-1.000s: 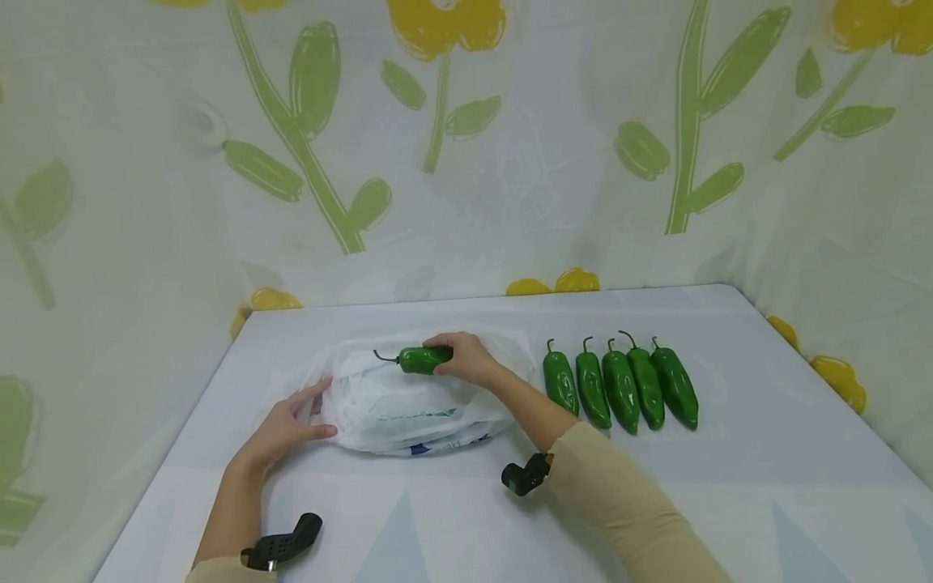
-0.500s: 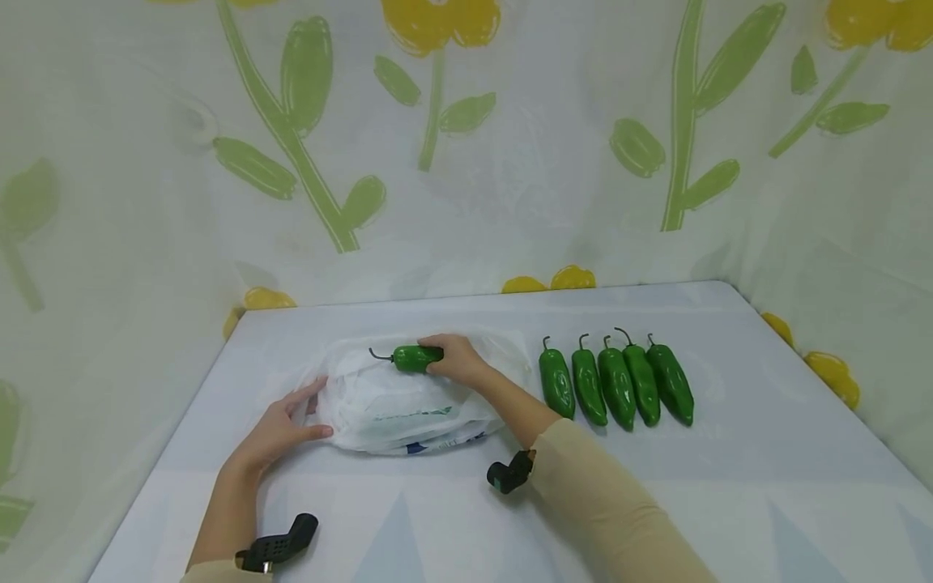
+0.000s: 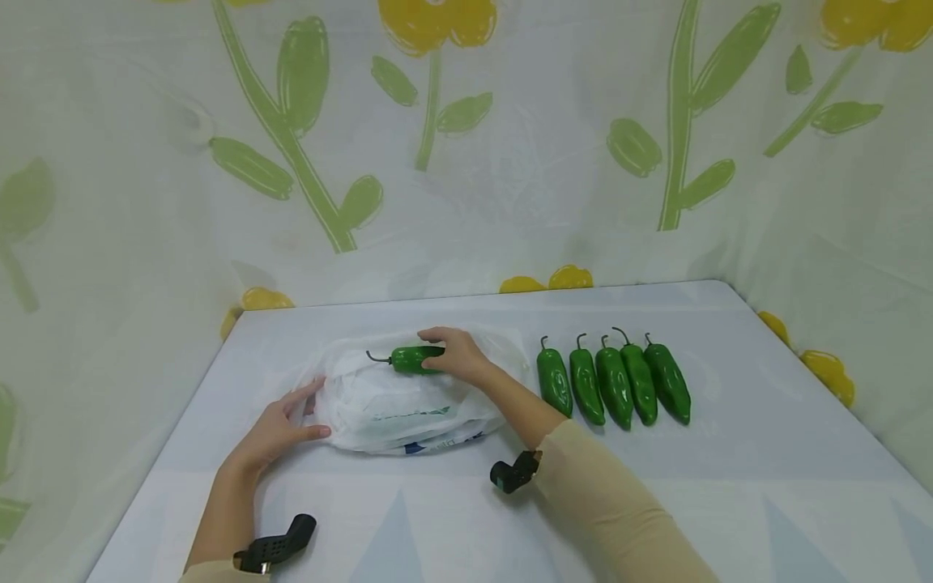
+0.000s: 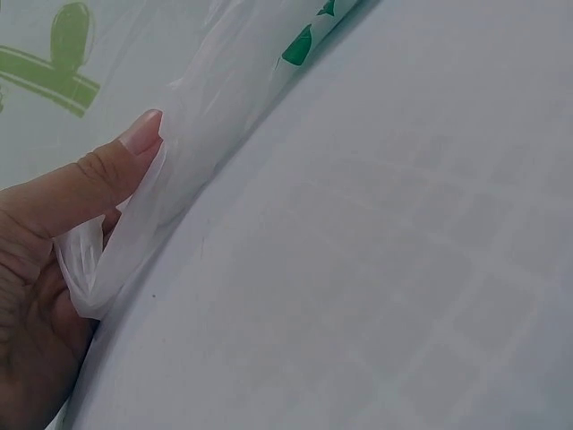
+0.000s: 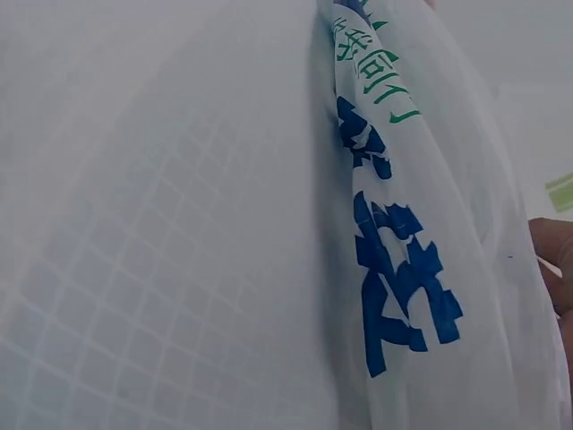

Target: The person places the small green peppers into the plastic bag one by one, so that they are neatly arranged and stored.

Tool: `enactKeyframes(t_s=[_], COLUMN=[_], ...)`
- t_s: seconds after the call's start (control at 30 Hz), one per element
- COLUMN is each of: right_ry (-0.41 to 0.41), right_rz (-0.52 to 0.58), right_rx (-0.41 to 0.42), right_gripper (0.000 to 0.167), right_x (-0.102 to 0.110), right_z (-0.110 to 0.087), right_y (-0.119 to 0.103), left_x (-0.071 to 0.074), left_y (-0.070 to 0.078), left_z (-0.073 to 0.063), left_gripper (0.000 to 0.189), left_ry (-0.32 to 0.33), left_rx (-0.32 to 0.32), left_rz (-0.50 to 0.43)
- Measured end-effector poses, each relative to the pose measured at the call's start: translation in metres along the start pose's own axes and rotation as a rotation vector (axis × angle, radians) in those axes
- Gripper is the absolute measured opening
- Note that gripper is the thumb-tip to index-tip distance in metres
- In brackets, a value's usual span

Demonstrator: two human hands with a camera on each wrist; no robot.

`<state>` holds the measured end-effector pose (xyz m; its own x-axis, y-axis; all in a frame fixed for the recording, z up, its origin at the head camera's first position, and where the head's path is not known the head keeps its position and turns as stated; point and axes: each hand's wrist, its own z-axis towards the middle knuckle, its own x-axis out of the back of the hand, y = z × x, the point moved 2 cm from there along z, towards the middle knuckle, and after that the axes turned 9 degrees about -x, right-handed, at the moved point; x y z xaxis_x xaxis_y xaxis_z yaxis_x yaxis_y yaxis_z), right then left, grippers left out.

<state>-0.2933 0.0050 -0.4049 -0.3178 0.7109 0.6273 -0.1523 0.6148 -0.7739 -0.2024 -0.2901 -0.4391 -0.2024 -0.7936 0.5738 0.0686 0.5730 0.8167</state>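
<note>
A white plastic bag (image 3: 408,413) with green and blue print lies bulging on the table. My left hand (image 3: 280,429) holds its left end, thumb and fingers spread apart; in the left wrist view the thin plastic (image 4: 125,251) drapes between the thumb (image 4: 98,179) and the fingers. On top of the bag a green chili pepper (image 3: 410,359) lies sideways, its curved stem toward the left. My right hand (image 3: 462,356) is over the pepper's right end, fingers loosened, a gap showing between the upper finger and the pepper. The right wrist view shows mostly the bag's printed side (image 5: 403,278).
Several more green chili peppers (image 3: 614,385) lie side by side in a row right of the bag, stems toward the back, near my right forearm. The white tabletop (image 3: 743,405) ends at a flower-print cloth (image 3: 510,202) behind and at both sides.
My right hand's fingers have loosened and spread from the pepper, which stays on the bag. The left hand has kept its place; the whole view has shifted slightly.
</note>
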Motion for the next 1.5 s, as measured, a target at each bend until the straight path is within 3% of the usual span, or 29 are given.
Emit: enactKeyframes(t_s=[0.3,0.63,0.83,1.5], right_ry=[0.013,0.052,0.09,0.223], right_rz=[0.035,0.212,0.265,0.25], right_rx=[0.05,0.12,0.108,0.172], right_gripper=[0.054,0.054,0.057,0.058], right_x=[0.01,0.028,0.041,0.077], right_z=[-0.006,-0.02,-0.029,-0.056], right_y=[-0.012,-0.021,-0.019,0.003], left_x=[0.002,0.001,0.0,-0.002], left_y=[-0.001,-0.002,0.001,0.0], left_z=[0.0,-0.001,-0.002,-0.001], left_gripper=[0.097,0.098,0.096,0.096], left_ry=[0.002,-0.004,-0.007,-0.001], left_rx=[0.001,0.018,0.014,-0.003], left_rz=[0.013,0.009,0.011,-0.001])
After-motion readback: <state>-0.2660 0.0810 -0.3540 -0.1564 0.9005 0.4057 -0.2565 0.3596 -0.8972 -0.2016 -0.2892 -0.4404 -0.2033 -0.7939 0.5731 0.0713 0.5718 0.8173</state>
